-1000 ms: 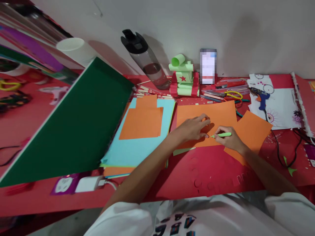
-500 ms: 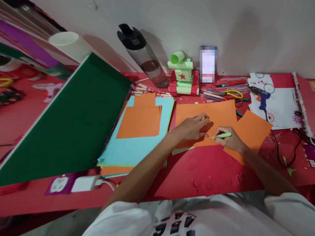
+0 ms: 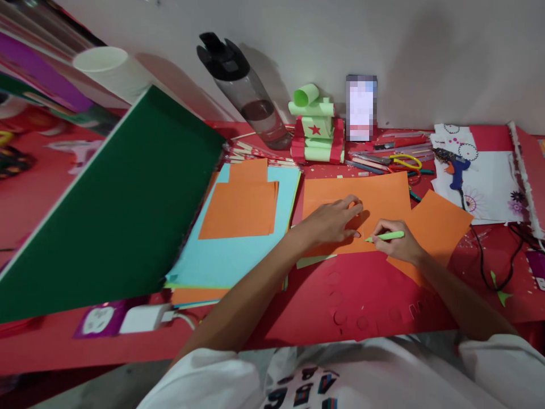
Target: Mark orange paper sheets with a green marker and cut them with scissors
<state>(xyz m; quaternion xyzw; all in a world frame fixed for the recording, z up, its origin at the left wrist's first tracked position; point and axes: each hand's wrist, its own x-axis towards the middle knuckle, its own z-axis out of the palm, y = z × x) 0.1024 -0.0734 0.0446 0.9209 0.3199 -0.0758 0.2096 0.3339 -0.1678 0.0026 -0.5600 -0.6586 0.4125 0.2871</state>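
An orange paper sheet (image 3: 378,196) lies in front of me, with my left hand (image 3: 332,220) resting on it, fingers apart and nothing held. Just to its right, my right hand (image 3: 400,244) grips a light green pen (image 3: 394,234) whose tip points left and meets the sheet. Partly under my right wrist and forearm is a second orange sheet (image 3: 445,221), turned at an angle. Red paper with round cut shapes (image 3: 361,295) spreads below both hands.
Left of my arm, smaller orange pieces (image 3: 238,210) rest on blue paper (image 3: 230,261). A green board (image 3: 128,216) leans farther left. Behind stand a water bottle (image 3: 259,108), a green paper model (image 3: 317,128) and a phone (image 3: 361,108). Scissors (image 3: 406,162) and a glue gun (image 3: 457,170) are at right.
The pen has shifted very slightly to the right in my right hand, its tip still at the sheet. My left hand stays in place. The view has moved a little.
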